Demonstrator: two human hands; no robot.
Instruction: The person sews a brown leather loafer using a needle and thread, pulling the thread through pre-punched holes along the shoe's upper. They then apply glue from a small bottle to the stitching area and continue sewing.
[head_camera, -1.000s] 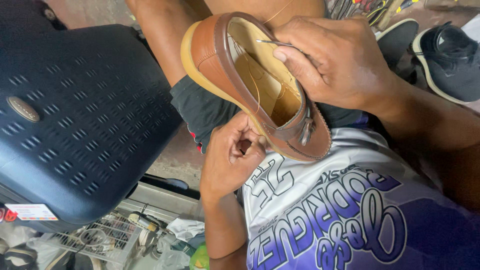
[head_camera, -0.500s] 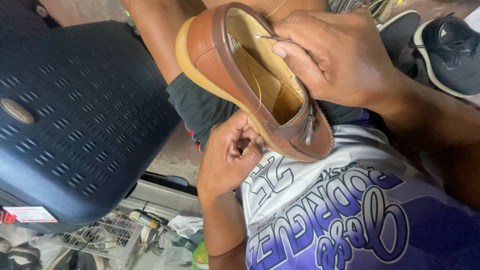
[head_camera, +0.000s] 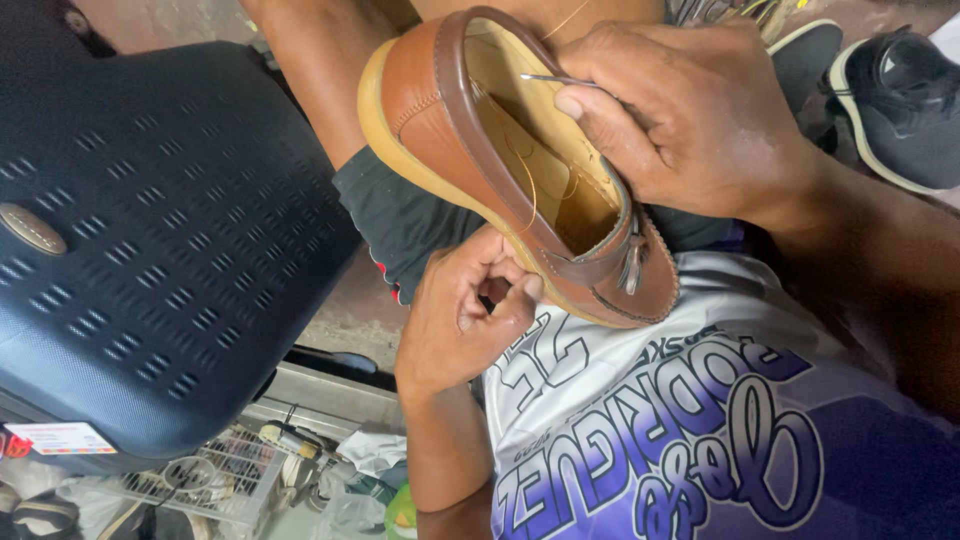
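A brown leather loafer (head_camera: 440, 130) with a tan sole and a small tassel rests on its side across my lap, opening toward me. My right hand (head_camera: 690, 120) lies over the shoe's opening and pinches a thin metal needle (head_camera: 550, 78) that points at the inner wall. A yellowish thread (head_camera: 530, 190) loops inside the shoe. My left hand (head_camera: 465, 315) sits just under the sole near the toe, thumb and fingers pinched together. I cannot see anything between those fingers.
A large dark blue hard-shell suitcase (head_camera: 150, 240) fills the left side, close to my knee. A black sneaker (head_camera: 900, 100) lies at the top right. Below the suitcase a wire basket (head_camera: 190, 480) holds tools and scraps. My white and purple jersey (head_camera: 700, 430) fills the lower right.
The shoe and my right hand have shifted slightly up and left, with the needle now a little further along the inner wall. My left hand stays pinched under the sole.
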